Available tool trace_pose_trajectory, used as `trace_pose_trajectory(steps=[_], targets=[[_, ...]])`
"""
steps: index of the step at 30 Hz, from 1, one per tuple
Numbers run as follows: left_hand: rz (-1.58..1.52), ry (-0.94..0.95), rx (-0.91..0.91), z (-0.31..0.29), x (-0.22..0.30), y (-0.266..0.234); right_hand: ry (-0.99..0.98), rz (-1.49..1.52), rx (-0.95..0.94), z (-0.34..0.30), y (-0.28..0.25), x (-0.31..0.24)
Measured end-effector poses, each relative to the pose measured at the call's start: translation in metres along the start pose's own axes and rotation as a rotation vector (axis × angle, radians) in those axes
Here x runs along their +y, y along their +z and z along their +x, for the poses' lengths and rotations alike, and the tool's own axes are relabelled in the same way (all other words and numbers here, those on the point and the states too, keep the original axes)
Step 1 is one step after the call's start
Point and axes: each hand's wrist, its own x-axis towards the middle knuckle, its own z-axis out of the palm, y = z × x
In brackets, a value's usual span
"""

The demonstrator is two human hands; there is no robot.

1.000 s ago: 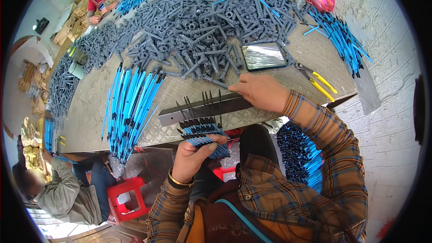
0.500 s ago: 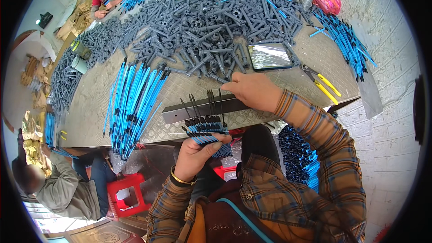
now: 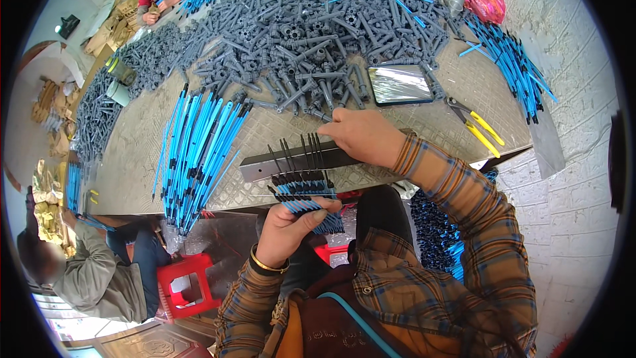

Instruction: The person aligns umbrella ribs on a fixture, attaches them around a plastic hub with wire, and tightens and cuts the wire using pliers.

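The left hand (image 3: 291, 229) is raised palm-up below the edge of the patterned metal worktop (image 3: 139, 159), wrist bent back, its grip clamped round a fanned bundle of blue plastic rods with black tips (image 3: 303, 192). The right hand (image 3: 364, 136) reaches forward over the edge, knuckles up, fingers curled together on the long grey metal bar (image 3: 291, 162) that lies along it. The black tips stand up against that bar. Just left lies a spread of loose blue rods (image 3: 199, 146).
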Motion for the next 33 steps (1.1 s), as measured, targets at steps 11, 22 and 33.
trace_pose_trajectory(steps=[11,22,33], targets=[[-0.005,-0.095,-0.100,-0.013,0.019,-0.033,-0.018,0.045,-0.007,0.022,0.014,-0.023],[0.011,-0.222,-0.251,-0.017,0.036,-0.078,-0.006,0.137,-0.039,0.053,0.028,-0.048],[0.040,-0.238,-0.314,-0.012,0.047,-0.104,-0.085,0.081,-0.131,0.076,0.029,-0.051]])
